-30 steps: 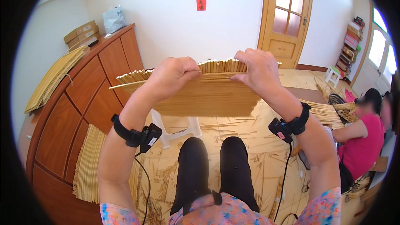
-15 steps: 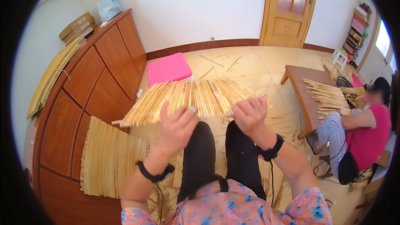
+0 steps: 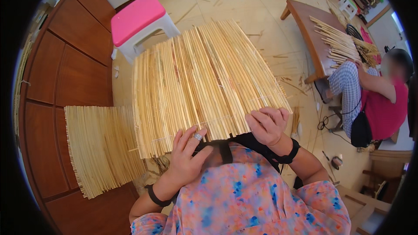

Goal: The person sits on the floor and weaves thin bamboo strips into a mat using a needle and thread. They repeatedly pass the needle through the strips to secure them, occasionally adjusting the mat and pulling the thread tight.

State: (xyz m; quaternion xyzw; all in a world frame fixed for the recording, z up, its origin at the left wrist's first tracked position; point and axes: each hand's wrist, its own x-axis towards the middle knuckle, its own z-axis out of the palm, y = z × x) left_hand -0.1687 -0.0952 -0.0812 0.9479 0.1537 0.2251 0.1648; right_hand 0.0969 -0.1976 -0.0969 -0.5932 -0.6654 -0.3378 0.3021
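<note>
A mat of straight straw-coloured stalks (image 3: 196, 78), bound side by side with thin thread, slopes away from my body over my lap. At its near edge my left hand (image 3: 187, 156), a ring on one finger, grips with fingertips on the top face and thumb nearer me. My right hand (image 3: 268, 126) curls its fingers over the near right corner. What lies beneath the mat is hidden. A second stalk mat (image 3: 102, 146) leans against the wooden cabinet at left, partly behind the first.
Beyond the mat stands a pink-topped white stool (image 3: 138, 17), near the brown cabinet (image 3: 43, 126). Loose stalks litter the tiled floor (image 3: 261, 13). At right, a person in a pink top (image 3: 383, 113) sits by a low wooden table (image 3: 300, 30) bearing a bundle of stalks (image 3: 333, 39).
The mat has swung from a foreshortened tilt to showing its broad top face, closer to my body. Both hands still hold its near edge. My view has tipped downward.
</note>
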